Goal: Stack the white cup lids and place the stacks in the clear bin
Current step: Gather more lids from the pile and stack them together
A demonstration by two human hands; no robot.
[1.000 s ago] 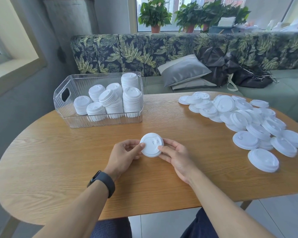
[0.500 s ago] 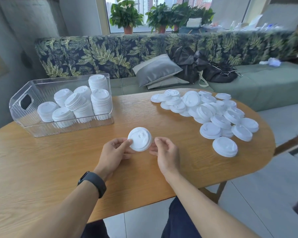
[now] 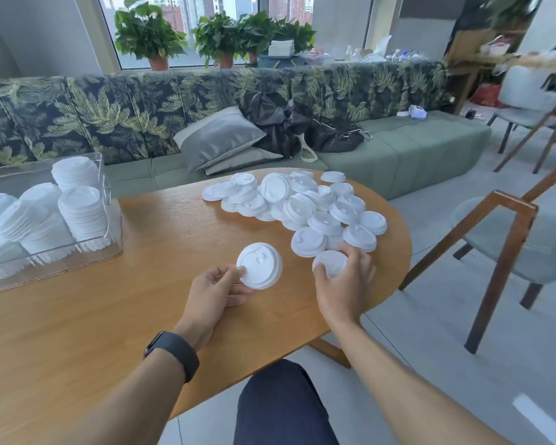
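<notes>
White lid sat pinched in the left hand above the counter, while the right hand gripped another lid at the loose pile's near edge.

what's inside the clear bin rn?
The clear bin holds several upright and leaning stacks of white lids. Its left part is cut off by the frame edge, so the full count can't be seen.

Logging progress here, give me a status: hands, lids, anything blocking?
Left hand holds one lid. Right hand grips a second lid at the pile's edge. Clear bin part-filled with stacks. Nothing blocking.
</notes>
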